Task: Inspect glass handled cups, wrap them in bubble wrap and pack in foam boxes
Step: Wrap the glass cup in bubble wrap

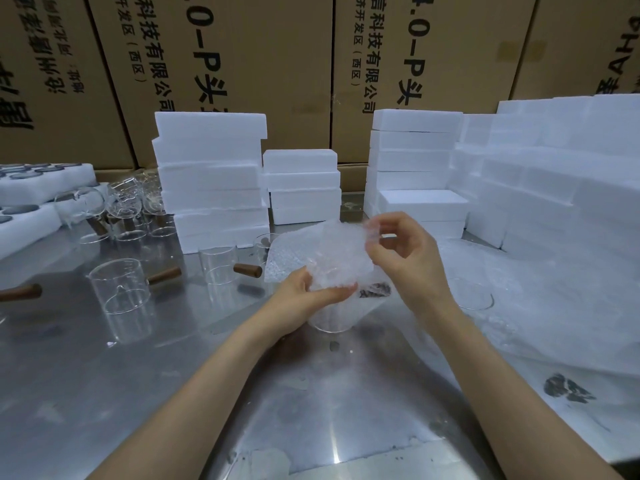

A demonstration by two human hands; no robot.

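Steel table (173, 375), left grip (304, 292) clutching bubble-wrapped cup (332, 271), right grip (398, 251) pinching wrap

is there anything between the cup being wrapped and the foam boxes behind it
Nothing solid. Both hands, left and right, hold the bubble wrap around the cup; bare table leads to the foam boxes.

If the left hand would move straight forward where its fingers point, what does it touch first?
Probably the bubble wrap that the left hand already holds around the cup; depth beyond is unclear.
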